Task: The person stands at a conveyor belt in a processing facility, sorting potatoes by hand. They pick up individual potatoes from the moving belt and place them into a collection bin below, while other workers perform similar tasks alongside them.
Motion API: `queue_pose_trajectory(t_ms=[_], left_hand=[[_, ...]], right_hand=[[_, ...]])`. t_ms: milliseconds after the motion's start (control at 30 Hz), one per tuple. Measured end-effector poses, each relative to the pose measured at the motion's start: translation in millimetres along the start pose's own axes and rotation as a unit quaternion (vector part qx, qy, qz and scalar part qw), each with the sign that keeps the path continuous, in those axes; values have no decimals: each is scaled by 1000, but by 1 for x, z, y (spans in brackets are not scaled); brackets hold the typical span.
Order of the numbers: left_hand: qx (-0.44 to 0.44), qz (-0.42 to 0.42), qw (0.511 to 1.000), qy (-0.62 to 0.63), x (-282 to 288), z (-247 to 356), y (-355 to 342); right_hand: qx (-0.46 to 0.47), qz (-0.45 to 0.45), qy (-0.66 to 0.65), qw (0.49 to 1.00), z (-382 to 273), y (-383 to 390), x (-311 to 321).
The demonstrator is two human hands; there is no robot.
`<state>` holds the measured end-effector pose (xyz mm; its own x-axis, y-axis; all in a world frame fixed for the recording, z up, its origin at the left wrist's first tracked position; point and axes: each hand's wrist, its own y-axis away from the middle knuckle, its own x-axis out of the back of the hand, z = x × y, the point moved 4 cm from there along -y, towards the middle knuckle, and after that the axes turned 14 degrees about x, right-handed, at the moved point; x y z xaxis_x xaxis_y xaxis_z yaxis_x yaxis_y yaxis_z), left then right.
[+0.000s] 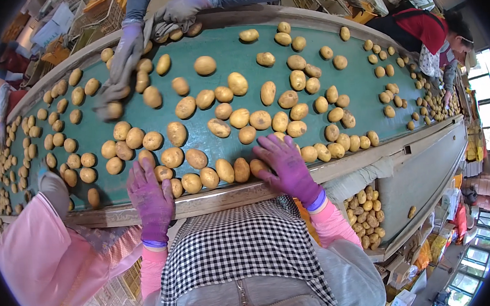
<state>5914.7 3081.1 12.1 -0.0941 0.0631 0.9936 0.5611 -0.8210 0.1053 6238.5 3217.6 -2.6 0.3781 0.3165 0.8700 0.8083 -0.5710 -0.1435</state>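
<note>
The left hand (152, 197) and right hand (285, 168), purple-gloved, palms down, fingers loosely spread, touch but don't grip potatoes (208, 178); pink-sleeved forearms (334, 225) angle in from below; more potatoes dot the green surface (222, 48) beyond.

No readable text or signs.

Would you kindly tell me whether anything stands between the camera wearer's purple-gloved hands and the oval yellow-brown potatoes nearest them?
Nothing visible does. The purple-gloved left hand and purple-gloved right hand both reach past the long, worn beige rail onto the flat green belt, right beside the oval yellow-brown potatoes along its near edge.
</note>
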Motion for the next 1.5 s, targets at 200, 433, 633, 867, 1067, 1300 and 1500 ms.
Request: queue_pose_trajectory(t_ms=[200, 433, 633, 867, 1067, 1300, 1500], left_hand=[[-99, 28, 994, 46, -14, 64, 18], [-176, -59, 926, 329, 6, 86, 34], [-9, 100, 961, 257, -22, -26, 20], [92, 18, 989, 115, -91, -52, 11], [-26, -23, 989, 141, -66, 38, 20], [-259, -106, 940, 197, -49, 119, 48], [-131, -29, 911, 390, -33, 41, 37]], right_hand=[[-44, 63, 26, 997, 65, 29, 10], [-73, 164, 87, 980, 140, 65, 29], [-146, 404, 13, 903, 173, 133, 43], [33, 262, -85, 961, 29, 42, 20], [135, 144, -49, 979, -27, 42, -65], [-41, 169, -10, 985, 28, 64, -24], [-138, 199, 46, 969, 114, 100, 4]])
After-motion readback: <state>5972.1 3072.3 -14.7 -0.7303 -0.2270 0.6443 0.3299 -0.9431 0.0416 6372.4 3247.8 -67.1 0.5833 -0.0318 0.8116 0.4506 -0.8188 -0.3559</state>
